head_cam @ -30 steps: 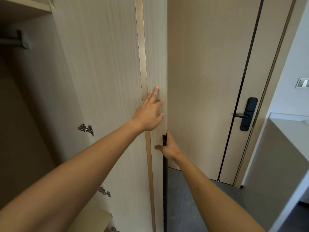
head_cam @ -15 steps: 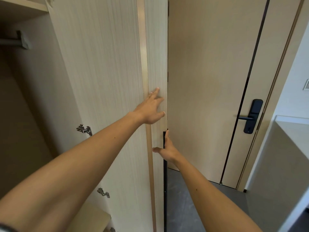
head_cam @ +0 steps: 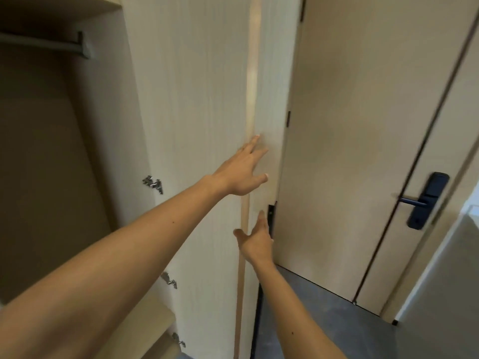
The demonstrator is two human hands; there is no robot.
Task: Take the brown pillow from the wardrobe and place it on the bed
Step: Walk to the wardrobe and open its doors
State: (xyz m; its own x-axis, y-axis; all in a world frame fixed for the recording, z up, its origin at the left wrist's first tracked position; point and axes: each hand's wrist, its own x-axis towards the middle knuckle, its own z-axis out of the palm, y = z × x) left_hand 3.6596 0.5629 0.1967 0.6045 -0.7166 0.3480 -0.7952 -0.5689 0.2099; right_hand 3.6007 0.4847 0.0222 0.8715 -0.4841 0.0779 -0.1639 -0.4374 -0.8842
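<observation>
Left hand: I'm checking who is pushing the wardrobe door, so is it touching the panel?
Touching. In the head view the left hand lies spread flat on the wardrobe door, fingertips by the gold strip.

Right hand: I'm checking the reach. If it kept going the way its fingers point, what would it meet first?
Probably the black handle strip on the wardrobe door edge, just beyond the right hand; fingertips may already be touching it, depth is unclear.

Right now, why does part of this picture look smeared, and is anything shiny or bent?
Head view: motion blur smears the door handle and room door edges at right; a soft glare streaks the wardrobe door's trim strip; the wide lens bows straight edges; the open wardrobe interior sits in shadow.
</observation>
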